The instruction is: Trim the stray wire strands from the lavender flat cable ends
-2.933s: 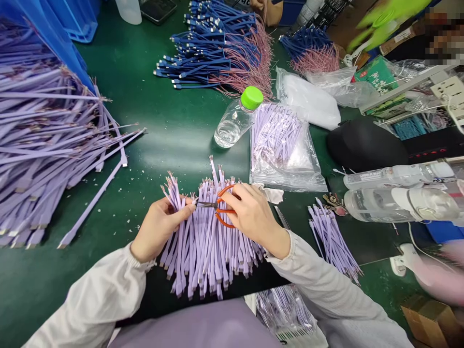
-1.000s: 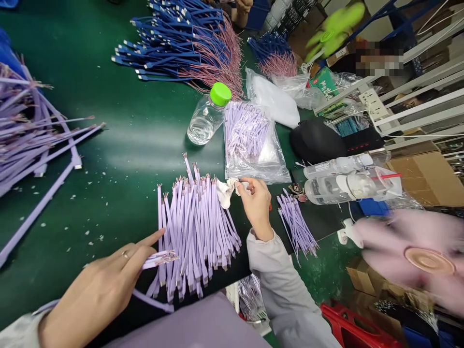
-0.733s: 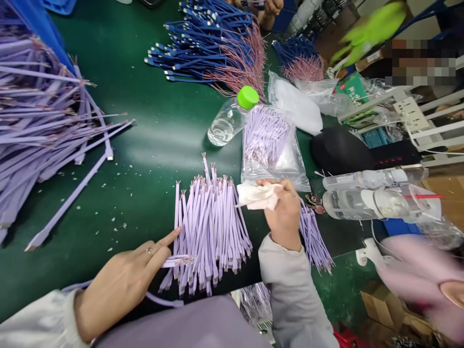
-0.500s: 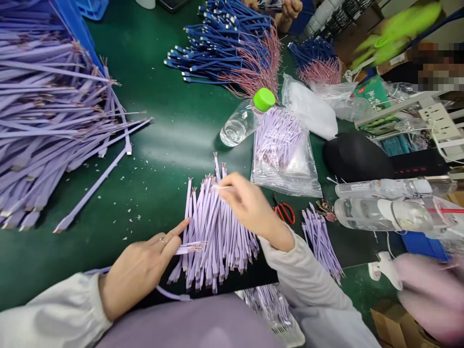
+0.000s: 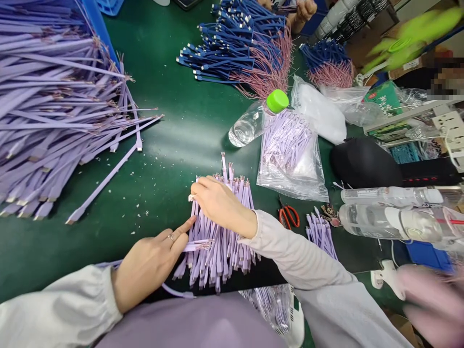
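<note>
A row of flat lavender USB cables (image 5: 217,241) lies side by side before me, stripped wire ends away from me and plugs toward me. My left hand (image 5: 152,263) is closed around a few loose lavender cables (image 5: 197,245), whose bare wires stick out past the thumb. Its index finger stretches to the row's left edge. Over the upper left of the row, my right hand (image 5: 213,198) has its fingers pinched together at the wire ends. A small white bit (image 5: 191,197) shows at those fingertips; its kind is unclear.
A big lavender cable heap (image 5: 54,121) covers the left. Ahead are a green-capped bottle (image 5: 250,123), a bag of cables (image 5: 290,150) and blue cables (image 5: 232,48). Red-handled cutters (image 5: 289,216) and a small cable bunch (image 5: 321,234) lie right. Another person's hand (image 5: 304,12) shows at the top.
My right hand has moved left and slightly down across the wire ends, to the row's left side. My left hand keeps its place on the cables. The whole view has shifted a little.
</note>
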Motion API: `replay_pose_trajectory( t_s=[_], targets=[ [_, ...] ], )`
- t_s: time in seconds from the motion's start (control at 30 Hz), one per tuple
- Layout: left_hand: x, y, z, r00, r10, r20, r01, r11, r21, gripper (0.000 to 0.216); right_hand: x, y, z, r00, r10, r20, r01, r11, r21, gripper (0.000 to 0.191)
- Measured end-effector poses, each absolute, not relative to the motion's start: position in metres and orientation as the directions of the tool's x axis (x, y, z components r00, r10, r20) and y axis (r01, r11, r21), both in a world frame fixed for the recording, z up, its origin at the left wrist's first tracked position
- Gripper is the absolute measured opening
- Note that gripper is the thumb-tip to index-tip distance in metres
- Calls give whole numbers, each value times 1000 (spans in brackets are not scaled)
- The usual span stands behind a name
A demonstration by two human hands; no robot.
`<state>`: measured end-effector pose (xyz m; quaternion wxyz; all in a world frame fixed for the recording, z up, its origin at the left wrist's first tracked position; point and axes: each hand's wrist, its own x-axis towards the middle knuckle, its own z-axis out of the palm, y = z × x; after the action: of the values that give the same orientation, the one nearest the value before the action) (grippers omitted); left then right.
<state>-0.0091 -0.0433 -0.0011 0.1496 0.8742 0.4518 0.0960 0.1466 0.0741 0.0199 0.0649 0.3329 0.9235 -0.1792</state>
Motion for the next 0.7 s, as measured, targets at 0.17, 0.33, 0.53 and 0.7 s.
replay_pose_trajectory(
  t_s=[0.17, 0.33, 0.53, 0.7],
  targets=[
    [-9, -44, -3, 564, 826, 19, 761, -528, 377, 37, 144, 75, 21, -796, 529, -294, 604, 719, -343, 13],
    [-10, -44, -4, 565, 823, 60, 759, -546, 355, 34, 142, 77, 19, -817, 500, -286, 571, 771, -282, 14],
    [-7, -44, -2, 583, 810, 62, 766, -573, 290, 38, 142, 79, 22, -813, 488, -318, 570, 777, -268, 12],
    [-7, -44, -2, 608, 789, 86, 762, -611, 214, 36, 140, 77, 24, -814, 468, -344, 549, 813, -193, 20]
  ],
)
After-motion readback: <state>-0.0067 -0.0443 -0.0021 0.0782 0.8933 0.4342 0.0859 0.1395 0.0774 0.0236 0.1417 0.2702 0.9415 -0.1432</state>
